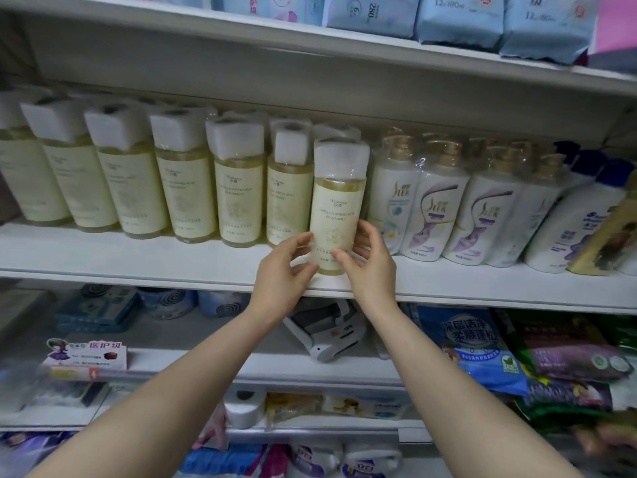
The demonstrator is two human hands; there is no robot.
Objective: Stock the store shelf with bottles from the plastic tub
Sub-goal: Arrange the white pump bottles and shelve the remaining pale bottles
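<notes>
Bottle (339, 201) held upright at the front edge of the shelf (138, 257).
Pale yellow liquid fills it, beside a row of like bottles (186, 188); left hand (286, 270) and right hand (370, 267) reach up, fingers (303, 241) curled round its lower sides.

1. The bottle (339, 182) I hold is clear, glossy plastic; its label (332, 219) is matt cream paper.
2. The shelf (138, 257) is smooth, matt white.
3. At three o'clock, the shampoo bottles (431, 215) are glossy white plastic.
4. At twelve o'clock, the blue packs (458, 19) are soft, crinkled plastic.
</notes>
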